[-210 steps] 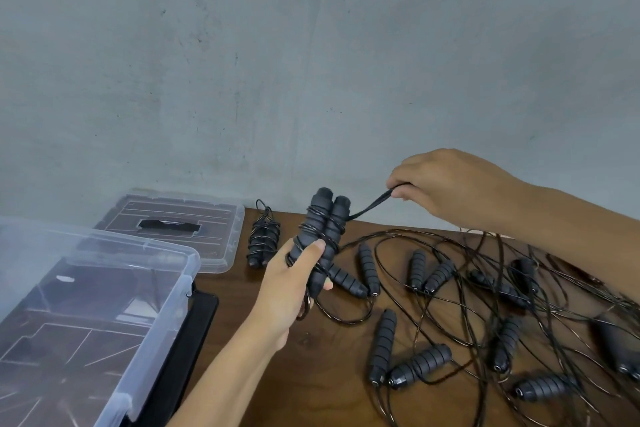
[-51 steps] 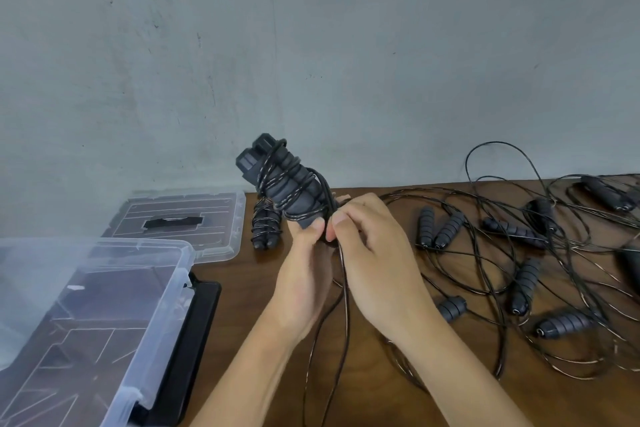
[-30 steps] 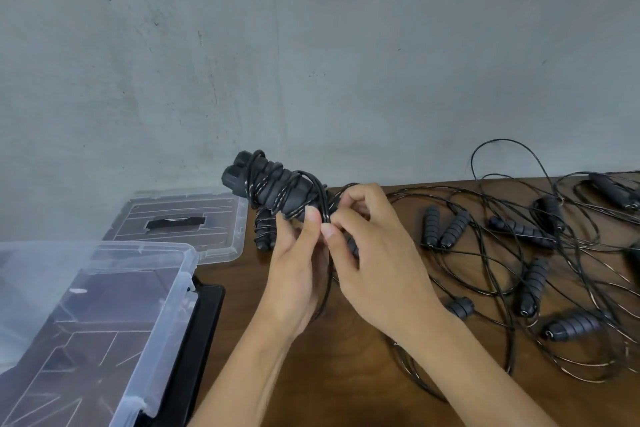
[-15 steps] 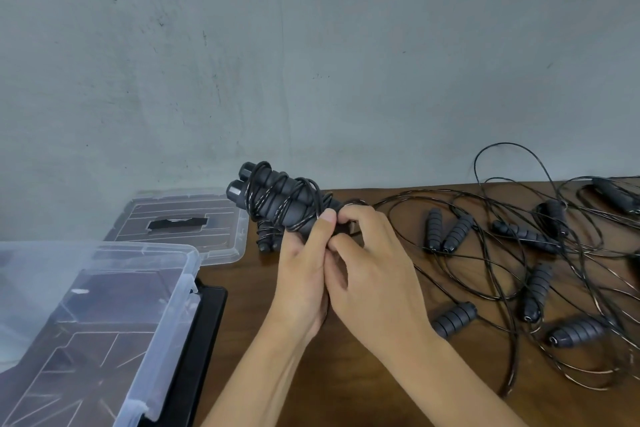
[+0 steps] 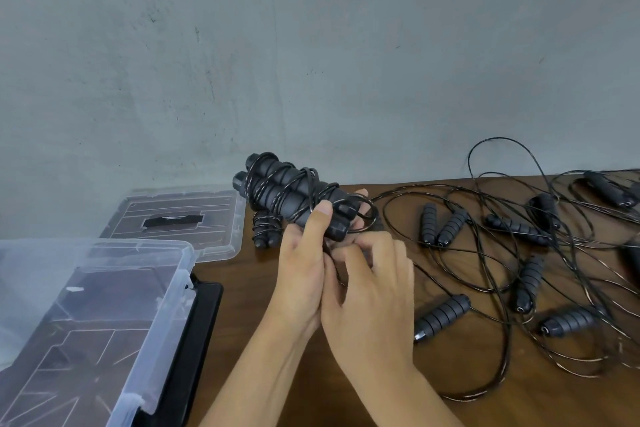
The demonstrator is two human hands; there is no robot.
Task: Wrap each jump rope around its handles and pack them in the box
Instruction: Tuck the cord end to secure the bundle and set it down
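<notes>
Brown wooden tabletop (image 5: 346,402) against a grey wall carries everything. Clear plastic storage box (image 5: 166,315), lidless, sits at front left; I see nothing packed in it. Its clear flat lid (image 5: 221,246) lies behind, near the wall. A black flat pad (image 5: 204,315) shows under the box's right edge.

Right half: tangle of loose black jump ropes with ribbed foam handles (image 5: 526,274), thin cords crossing one another. One finished wrapped bundle (image 5: 265,230) lies beside the lid.

Current black jump rope bundle (image 5: 291,192), two handles side by side with cord coiled around, is held above the tabletop, tilted up-left. Left hand (image 5: 304,274) grip: fingers and thumb curled round the lower handle ends. Right hand (image 5: 377,291) grip: fingertips pinching the cord end just below the bundle, likely tucking it.

Handling judgement: light; foam handles give good friction; cord is springy, so coils may unwind unless pinched. Hold across both handles and the coils.

Room: open tabletop between hands and box; the box wall must be cleared from above. Loose cords at right could snag.
</notes>
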